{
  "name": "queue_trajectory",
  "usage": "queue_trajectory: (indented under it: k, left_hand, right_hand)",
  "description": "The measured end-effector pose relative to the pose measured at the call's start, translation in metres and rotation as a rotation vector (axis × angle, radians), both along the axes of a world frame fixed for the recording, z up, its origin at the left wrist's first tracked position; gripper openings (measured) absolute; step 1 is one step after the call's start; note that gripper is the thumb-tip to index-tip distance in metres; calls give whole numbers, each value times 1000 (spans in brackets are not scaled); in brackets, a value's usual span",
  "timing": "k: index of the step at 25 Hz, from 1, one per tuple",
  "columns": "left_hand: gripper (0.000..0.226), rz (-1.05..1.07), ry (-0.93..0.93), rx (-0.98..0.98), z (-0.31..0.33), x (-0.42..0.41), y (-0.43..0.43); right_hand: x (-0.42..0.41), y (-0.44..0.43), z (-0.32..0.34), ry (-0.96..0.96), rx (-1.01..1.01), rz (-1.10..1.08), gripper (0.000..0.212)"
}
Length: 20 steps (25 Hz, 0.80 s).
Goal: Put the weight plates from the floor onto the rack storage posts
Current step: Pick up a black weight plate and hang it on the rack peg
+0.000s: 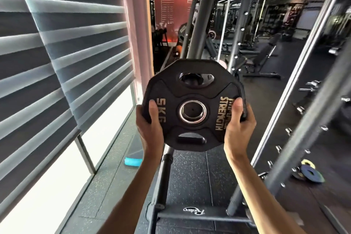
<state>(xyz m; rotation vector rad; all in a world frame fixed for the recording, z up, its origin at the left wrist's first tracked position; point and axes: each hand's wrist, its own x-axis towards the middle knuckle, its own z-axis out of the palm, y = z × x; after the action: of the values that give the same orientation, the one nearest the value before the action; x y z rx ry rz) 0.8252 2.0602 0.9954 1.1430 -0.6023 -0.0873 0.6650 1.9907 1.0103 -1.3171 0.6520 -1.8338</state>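
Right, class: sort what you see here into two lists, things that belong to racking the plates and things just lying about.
Job: 5 kg plate, left hand, right hand, floor plates, rack.
Lying about: bench, blinds, teal object.

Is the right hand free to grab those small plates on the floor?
Probably not: the right hand grips the 5KG plate, and the small plates lie low beyond a rack upright.
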Motion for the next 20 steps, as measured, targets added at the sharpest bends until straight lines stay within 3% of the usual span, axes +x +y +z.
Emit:
queue_trajectory:
  k: [4,9,18,20]
  left_hand:
    - [38,-155,6,56,-7,17,-25]
    - [46,-291,18,51,-9,39,-62]
    - [49,-390,56,68,-3,68,-106]
    - [51,-416,80,88,2,68,-103]
  right_hand:
    - [8,-20,3,82,-24,-33,27]
    - [18,-71,6,229,1,-14,43]
    - [35,-116,5,274,214,76,46]
    - [35,-118,6,285,229,85,57]
